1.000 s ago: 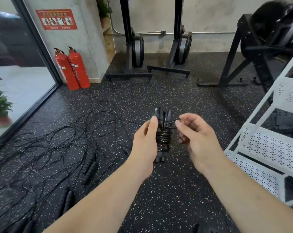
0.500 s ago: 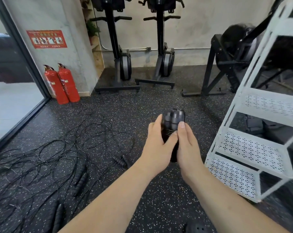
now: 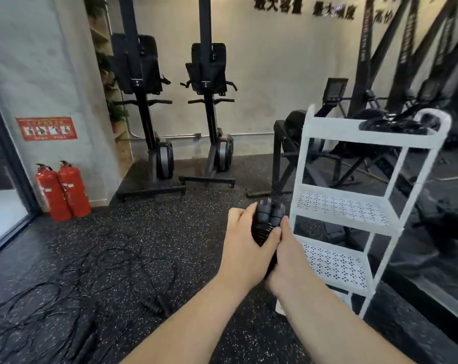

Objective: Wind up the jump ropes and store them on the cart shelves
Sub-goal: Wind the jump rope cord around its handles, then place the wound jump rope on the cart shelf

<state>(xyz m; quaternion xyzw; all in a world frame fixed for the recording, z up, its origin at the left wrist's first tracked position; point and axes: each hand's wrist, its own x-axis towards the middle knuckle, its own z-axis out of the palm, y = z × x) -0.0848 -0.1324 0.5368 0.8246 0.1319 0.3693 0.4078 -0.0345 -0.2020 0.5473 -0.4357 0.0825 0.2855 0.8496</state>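
Note:
A wound black jump rope [image 3: 267, 219], two handles side by side with cord wrapped round them, sits between both hands at chest height. My left hand [image 3: 245, 245] grips it from the left and my right hand [image 3: 288, 256] grips it from the right and below. Just right of it stands the white cart [image 3: 354, 208] with perforated shelves. Several wound black ropes [image 3: 396, 126] lie on its top shelf. Loose black ropes [image 3: 72, 285] sprawl tangled over the floor at the left, with one pair of handles [image 3: 157, 304] near my left forearm.
Two upright black gym machines [image 3: 212, 114] stand against the back wall. Two red fire extinguishers [image 3: 63, 191] stand at the left by a glass door. More black equipment [image 3: 375, 158] stands behind and right of the cart. The floor is dark speckled rubber.
The right hand stopped pinching the cord end and closed round the bundle. My view rose and turned right, bringing the cart's top shelf into sight and the bundle nearer the cart.

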